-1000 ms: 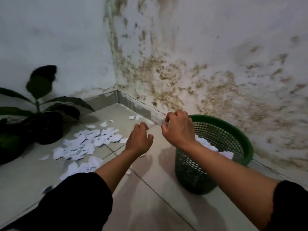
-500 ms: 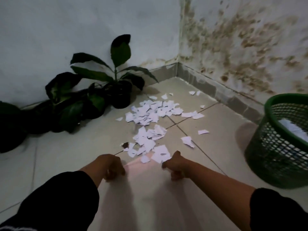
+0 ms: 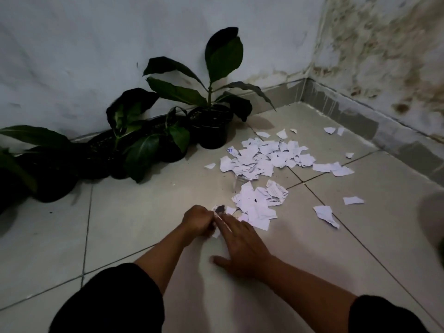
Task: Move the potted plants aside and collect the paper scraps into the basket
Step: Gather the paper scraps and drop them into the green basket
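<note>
- Scrap-gathering is the step in hand, by my reading — the potted plants (image 3: 168, 138) stand in a row along the left wall, their leaves overlapping, and the nearest pot sits just beside the far heap of paper, off it.
- Left hand (image 3: 198, 222) is down at the near tip of the paper scraps (image 3: 259, 179), fingers curled in a clenched grip; a sliver of white shows at its fingertips, so it seems to be pinching a scrap, though blur leaves that uncertain.
- Right hand (image 3: 242, 248) lies on the floor (image 3: 384, 224) just beside the left, released — fingers straight and spread, pointing toward the pile, thumb out to the side. It reads as a hand set to rake paper toward the other.
- Scraps lie in two loose heaps in the corner — a broad one farther off, a smaller one just beyond the hands — with strays scattered right toward the baseboard. A small dark bit sits among the nearest pieces; what it is cannot be told.
- Basket is not clearly in view; only a dark blur shows at the right edge.
- Most of the paper is on the floor, so the task looks far from finished.
- Next move calls for a sweep of the flat right hand under the near heap, cupping against the left, then a carry to the right — thin scraps will slip from a loose hold, so both hands should close around the bundle.
</note>
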Action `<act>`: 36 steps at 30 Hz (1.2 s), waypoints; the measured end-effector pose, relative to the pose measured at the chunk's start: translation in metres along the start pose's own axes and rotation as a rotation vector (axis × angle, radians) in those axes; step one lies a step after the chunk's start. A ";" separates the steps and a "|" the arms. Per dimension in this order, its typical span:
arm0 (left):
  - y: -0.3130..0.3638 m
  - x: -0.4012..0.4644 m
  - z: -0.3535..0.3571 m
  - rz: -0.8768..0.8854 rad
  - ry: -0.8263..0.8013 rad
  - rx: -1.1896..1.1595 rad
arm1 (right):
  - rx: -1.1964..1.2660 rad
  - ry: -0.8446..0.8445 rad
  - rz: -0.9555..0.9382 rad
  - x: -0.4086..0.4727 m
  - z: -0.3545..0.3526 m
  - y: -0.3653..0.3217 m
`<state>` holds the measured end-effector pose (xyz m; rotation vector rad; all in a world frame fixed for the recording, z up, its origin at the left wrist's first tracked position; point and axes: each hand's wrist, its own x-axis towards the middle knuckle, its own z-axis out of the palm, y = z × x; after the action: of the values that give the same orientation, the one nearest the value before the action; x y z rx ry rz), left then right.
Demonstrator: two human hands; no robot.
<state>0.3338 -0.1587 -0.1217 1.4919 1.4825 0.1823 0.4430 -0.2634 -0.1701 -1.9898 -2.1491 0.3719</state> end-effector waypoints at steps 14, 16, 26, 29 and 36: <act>-0.025 0.028 0.014 0.386 0.326 0.221 | -0.219 0.180 0.005 0.007 0.005 0.044; -0.021 0.029 0.024 0.441 0.312 0.294 | -0.197 0.225 0.083 0.005 0.009 0.048; 0.013 0.049 0.060 0.541 0.185 0.228 | -0.069 0.280 0.592 0.007 -0.005 0.106; 0.023 0.059 0.072 0.507 0.096 0.225 | -0.029 0.204 0.548 0.021 -0.014 0.108; 0.024 0.040 0.089 0.617 0.152 -0.033 | 0.124 0.281 0.216 0.048 -0.017 0.102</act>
<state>0.4217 -0.1657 -0.1700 1.9038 1.0817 0.6975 0.5408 -0.2080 -0.1866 -2.0690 -1.7095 0.2325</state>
